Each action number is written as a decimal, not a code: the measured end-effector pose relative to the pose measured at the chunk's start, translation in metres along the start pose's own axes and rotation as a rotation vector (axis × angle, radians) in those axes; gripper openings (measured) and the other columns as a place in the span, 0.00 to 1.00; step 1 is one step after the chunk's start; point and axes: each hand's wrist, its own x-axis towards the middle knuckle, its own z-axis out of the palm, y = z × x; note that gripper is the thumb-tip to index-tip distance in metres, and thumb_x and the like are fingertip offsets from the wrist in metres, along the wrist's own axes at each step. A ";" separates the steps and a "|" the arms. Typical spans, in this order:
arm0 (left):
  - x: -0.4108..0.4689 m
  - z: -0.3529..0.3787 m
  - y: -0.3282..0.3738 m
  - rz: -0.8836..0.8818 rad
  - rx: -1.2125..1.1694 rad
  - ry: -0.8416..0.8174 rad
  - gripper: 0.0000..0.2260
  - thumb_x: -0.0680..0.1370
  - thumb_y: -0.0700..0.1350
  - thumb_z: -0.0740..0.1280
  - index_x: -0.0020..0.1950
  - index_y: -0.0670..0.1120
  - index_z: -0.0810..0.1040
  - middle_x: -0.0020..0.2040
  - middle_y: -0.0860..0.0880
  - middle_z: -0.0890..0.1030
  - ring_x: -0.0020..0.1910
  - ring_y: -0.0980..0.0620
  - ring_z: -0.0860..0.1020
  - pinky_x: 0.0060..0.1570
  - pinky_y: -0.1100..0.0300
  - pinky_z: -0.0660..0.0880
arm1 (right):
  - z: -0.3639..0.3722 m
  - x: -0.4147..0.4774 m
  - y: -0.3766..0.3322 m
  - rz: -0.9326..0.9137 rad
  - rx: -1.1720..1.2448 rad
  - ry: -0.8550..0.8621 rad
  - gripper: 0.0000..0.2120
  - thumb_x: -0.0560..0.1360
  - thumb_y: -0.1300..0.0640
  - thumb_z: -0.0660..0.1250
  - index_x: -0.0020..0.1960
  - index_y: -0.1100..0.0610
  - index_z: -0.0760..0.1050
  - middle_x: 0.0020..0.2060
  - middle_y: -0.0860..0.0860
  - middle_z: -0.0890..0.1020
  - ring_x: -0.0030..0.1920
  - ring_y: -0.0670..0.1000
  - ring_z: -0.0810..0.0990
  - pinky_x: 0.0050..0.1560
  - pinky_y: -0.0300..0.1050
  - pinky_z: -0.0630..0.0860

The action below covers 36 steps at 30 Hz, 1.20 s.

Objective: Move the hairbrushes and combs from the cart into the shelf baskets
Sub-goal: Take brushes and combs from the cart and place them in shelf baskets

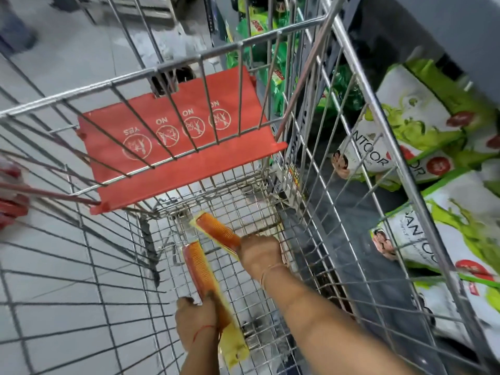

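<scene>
Two hands are reaching down inside a wire cart (311, 147), each gripping a packaged orange comb.

The cart is standing on a tiled floor (67, 63) with its red child-seat flap (173, 136) folded down, beside white-and-green packets (422, 125). The right hand (259, 253) is clenching the near end of one comb (216, 230), its long axis pointing away and leftward over the cart's mesh bottom. The left hand (196, 320) is gripping the second comb (201, 272) near its middle, its length running almost straight away, yellow wrapper trailing toward the camera.
</scene>
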 end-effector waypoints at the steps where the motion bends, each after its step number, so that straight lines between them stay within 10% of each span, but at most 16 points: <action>1: 0.000 0.000 0.000 0.008 0.009 -0.012 0.23 0.72 0.51 0.68 0.59 0.37 0.71 0.57 0.33 0.79 0.54 0.35 0.78 0.55 0.45 0.76 | 0.004 -0.011 0.002 0.005 -0.028 0.075 0.12 0.73 0.51 0.65 0.53 0.56 0.76 0.47 0.57 0.83 0.46 0.56 0.81 0.39 0.43 0.74; 8: -0.007 0.003 0.003 -0.038 0.002 -0.097 0.23 0.67 0.39 0.74 0.60 0.37 0.73 0.56 0.33 0.80 0.55 0.35 0.78 0.56 0.47 0.75 | 0.042 -0.069 0.019 0.190 0.255 -0.006 0.29 0.77 0.54 0.60 0.74 0.56 0.51 0.74 0.54 0.59 0.74 0.53 0.56 0.73 0.52 0.56; 14: -0.032 -0.022 0.017 -0.308 -0.402 -0.368 0.04 0.76 0.30 0.59 0.42 0.35 0.71 0.10 0.51 0.71 0.21 0.52 0.79 0.41 0.58 0.74 | 0.039 -0.120 0.020 0.521 0.635 -0.022 0.30 0.69 0.64 0.68 0.68 0.53 0.64 0.64 0.54 0.69 0.60 0.52 0.72 0.61 0.46 0.75; 18: -0.050 -0.038 0.038 -0.165 -0.312 -0.559 0.17 0.79 0.32 0.57 0.30 0.37 0.71 0.10 0.47 0.70 0.06 0.54 0.66 0.08 0.71 0.60 | 0.027 -0.132 0.021 0.730 0.769 -0.076 0.08 0.69 0.63 0.67 0.48 0.55 0.78 0.49 0.55 0.82 0.49 0.54 0.80 0.50 0.46 0.80; 28: -0.130 -0.105 0.085 0.518 0.010 -0.811 0.06 0.76 0.33 0.63 0.39 0.37 0.74 0.22 0.45 0.74 0.15 0.53 0.74 0.18 0.67 0.72 | -0.059 -0.197 -0.027 0.882 1.090 0.595 0.11 0.72 0.57 0.66 0.54 0.54 0.73 0.49 0.58 0.82 0.48 0.59 0.80 0.49 0.55 0.77; 36: -0.241 -0.154 0.071 0.797 -0.342 -0.866 0.10 0.72 0.31 0.67 0.33 0.41 0.75 0.17 0.56 0.74 0.34 0.55 0.75 0.34 0.61 0.71 | -0.152 -0.301 -0.063 1.049 0.915 1.189 0.08 0.74 0.57 0.63 0.51 0.60 0.72 0.45 0.63 0.81 0.46 0.62 0.79 0.38 0.47 0.66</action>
